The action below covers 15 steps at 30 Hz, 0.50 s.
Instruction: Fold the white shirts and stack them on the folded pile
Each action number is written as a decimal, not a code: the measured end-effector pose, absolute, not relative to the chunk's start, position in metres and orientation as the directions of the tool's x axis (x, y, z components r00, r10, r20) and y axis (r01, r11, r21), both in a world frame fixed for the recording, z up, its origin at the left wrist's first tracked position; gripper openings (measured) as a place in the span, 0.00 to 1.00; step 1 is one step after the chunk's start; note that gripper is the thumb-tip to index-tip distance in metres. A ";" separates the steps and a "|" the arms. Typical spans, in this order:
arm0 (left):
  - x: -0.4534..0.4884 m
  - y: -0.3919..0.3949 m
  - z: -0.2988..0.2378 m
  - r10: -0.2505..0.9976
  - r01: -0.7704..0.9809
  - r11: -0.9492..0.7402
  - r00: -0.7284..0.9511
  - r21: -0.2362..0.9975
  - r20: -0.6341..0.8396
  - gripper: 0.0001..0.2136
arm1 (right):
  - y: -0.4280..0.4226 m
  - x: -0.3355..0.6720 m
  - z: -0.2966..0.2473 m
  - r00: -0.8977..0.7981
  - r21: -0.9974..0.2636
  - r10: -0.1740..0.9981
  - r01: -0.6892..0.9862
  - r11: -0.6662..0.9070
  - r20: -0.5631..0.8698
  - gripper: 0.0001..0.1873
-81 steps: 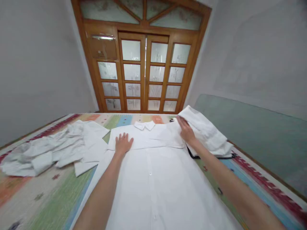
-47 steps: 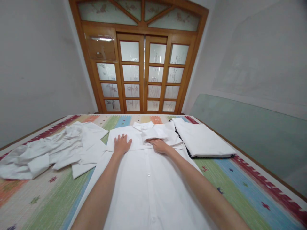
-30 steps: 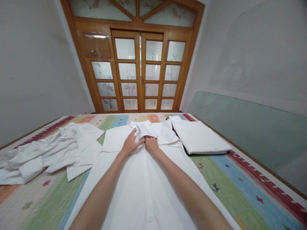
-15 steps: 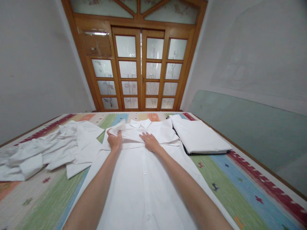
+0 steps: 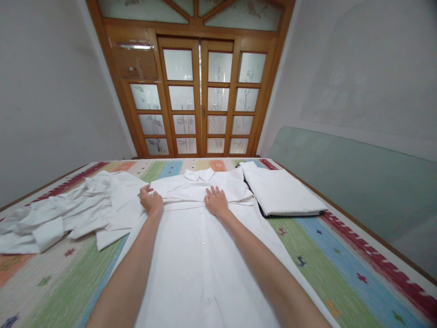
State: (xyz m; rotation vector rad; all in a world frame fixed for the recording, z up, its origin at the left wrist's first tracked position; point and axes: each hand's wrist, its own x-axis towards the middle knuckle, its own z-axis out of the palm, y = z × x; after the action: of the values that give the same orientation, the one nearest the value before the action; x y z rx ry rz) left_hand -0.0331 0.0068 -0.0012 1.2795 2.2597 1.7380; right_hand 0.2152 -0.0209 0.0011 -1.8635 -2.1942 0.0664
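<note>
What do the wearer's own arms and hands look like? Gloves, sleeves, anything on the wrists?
Left hand and right hand are both ungloved. Left forearm and right forearm are slim and bare as far as the frame shows, no sleeves. No watch, bracelet, cable or marking visible. No rings that I can make out.

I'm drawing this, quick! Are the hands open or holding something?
Left hand: curled by the shirt; can't tell if holding.
Right hand: open, resting on the shirt.
</note>
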 end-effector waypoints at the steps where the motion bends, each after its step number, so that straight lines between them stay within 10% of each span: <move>1: -0.033 0.006 -0.001 0.599 0.596 0.037 -0.656 0.802 0.460 0.15 | -0.023 0.217 0.001 -0.139 -0.199 0.977 0.965 0.171 0.162 0.28; 15: -0.036 -0.003 0.001 0.667 0.705 0.076 -0.562 0.705 0.489 0.13 | 0.004 0.293 0.045 -0.170 -0.080 0.955 0.978 0.194 0.242 0.21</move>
State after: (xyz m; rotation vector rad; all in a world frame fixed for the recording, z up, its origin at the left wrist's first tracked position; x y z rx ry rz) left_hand -0.0360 -0.0030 0.0008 1.4869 2.3329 1.5689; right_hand 0.2925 0.0038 0.0454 -1.8505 -2.2307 -0.1369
